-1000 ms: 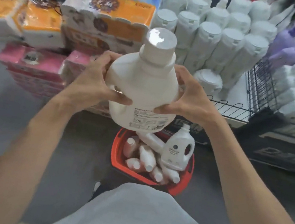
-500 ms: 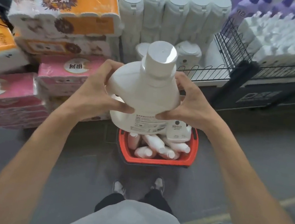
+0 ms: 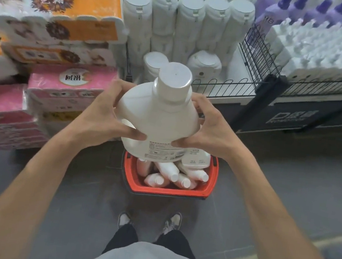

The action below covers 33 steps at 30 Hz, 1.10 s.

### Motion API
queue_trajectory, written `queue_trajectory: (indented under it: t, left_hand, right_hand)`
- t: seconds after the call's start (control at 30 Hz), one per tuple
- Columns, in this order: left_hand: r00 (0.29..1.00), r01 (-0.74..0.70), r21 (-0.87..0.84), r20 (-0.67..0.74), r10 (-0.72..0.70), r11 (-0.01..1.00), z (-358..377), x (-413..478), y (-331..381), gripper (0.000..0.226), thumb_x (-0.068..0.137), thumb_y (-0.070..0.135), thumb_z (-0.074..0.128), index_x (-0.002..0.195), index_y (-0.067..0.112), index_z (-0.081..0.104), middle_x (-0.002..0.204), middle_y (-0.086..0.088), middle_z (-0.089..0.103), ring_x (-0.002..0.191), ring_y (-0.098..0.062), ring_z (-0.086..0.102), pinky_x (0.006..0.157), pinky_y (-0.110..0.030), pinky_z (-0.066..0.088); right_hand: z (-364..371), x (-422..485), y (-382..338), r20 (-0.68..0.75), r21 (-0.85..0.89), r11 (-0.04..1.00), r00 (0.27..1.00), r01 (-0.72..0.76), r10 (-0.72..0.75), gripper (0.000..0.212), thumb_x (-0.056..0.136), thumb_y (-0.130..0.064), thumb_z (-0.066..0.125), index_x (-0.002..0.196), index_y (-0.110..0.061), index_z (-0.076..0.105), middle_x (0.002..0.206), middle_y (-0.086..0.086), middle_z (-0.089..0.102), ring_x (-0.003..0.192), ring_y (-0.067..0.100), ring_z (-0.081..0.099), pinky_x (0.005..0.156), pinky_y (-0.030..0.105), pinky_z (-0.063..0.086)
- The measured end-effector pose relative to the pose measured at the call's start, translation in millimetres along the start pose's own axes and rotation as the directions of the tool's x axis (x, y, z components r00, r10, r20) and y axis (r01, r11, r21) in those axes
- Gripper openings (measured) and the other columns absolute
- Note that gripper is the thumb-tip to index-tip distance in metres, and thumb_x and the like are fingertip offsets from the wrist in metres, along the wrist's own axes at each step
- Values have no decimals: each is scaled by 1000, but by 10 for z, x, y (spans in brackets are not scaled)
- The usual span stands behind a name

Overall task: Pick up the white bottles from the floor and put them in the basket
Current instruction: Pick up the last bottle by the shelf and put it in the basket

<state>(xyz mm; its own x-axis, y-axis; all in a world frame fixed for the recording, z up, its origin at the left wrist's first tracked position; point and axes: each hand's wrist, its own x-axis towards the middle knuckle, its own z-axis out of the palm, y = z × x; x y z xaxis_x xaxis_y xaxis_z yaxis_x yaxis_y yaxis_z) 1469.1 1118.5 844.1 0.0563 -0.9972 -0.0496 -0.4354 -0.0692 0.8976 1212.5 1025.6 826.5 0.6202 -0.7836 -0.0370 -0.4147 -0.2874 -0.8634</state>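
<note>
A large white bottle [image 3: 158, 116] with a wide white cap is held upright in the air above the red basket [image 3: 168, 191]. My left hand [image 3: 99, 117] grips its left side and my right hand [image 3: 211, 130] grips its right side, thumbs meeting under the label. The basket stands on the grey floor just in front of my shoes. Several smaller white bottles [image 3: 172, 173] lie in it, partly hidden behind the held bottle.
Stacked packs of paper rolls [image 3: 66, 53] in orange and pink stand to the left. A low black wire shelf [image 3: 250, 74] behind the basket carries rows of white bottles [image 3: 187, 22]; purple bottles [image 3: 292, 8] stand at the far right.
The held bottle has come lower and nearer the basket, still gripped by both hands. The view has tilted down, so the floor and my shoes show.
</note>
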Motion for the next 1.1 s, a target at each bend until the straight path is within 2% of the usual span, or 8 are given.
queue_trajectory:
  t: [0.1,0.2,0.3,0.5,0.63,0.8,0.97,1.1]
  left_hand:
    - [999,42,-41,-31,-43,998,216,55,-54,83,51,17,96,115,44,51,114,25,62,112,4,58,91,-28,50]
    - [997,69,-50,-40,-71,996,410,111,-189,81,49,21,92,116,41,51,116,24,60,114,2,56,96,-30,49]
    - [994,110,-49,-21,-111,993,567,180,-370,82,49,22,92,118,38,51,118,20,60,118,-5,56,99,-35,49]
    - [989,145,-33,7,-145,989,870,413,-907,82,51,24,91,119,41,49,120,20,59,117,-2,54,91,-27,46]
    - [986,168,-18,-8,-168,986,1112,523,-1455,84,52,25,91,121,44,47,121,22,55,119,-1,51,90,-24,45]
    - [982,184,5,-43,-184,983,1472,650,-2309,88,50,27,90,126,36,46,124,19,54,120,-3,51,89,-22,45]
    - [972,222,15,-79,-220,975,1813,735,-3154,88,51,25,92,125,34,45,120,21,54,116,0,51,88,-24,47]
    - [967,225,5,-127,-223,974,2022,802,-3882,85,58,7,96,124,33,49,109,29,55,107,9,52,85,-26,49]
  right_hand:
    - [-72,40,191,41,-20,999,999,-28,29,95,58,-23,98,138,-35,49,121,-16,56,119,10,58,105,43,52]
    - [-66,64,391,68,-44,998,997,-45,48,99,56,-21,98,140,-35,48,120,-17,55,119,13,58,106,44,51]
    - [-32,70,623,87,-44,996,993,-77,80,101,58,-16,99,143,-32,46,130,-10,54,124,15,54,110,44,47]
    - [192,243,1293,81,-41,997,994,-70,73,99,57,-18,99,140,-37,47,132,-17,52,125,6,50,111,40,46]
    - [465,418,1827,85,-46,998,995,-49,52,98,58,-22,98,128,-59,39,130,-22,51,124,-3,47,110,39,46]
    - [971,639,2681,107,-27,999,994,-35,38,96,56,-27,95,121,-71,38,130,-23,51,124,4,50,108,44,49]
    - [1482,890,3496,144,-14,1000,990,6,-4,96,57,-26,95,121,-70,40,128,-26,51,124,3,50,107,45,49]
    - [1888,1099,4103,189,-17,999,981,38,-34,92,58,-31,96,127,-63,43,130,-29,51,125,1,50,108,44,48]
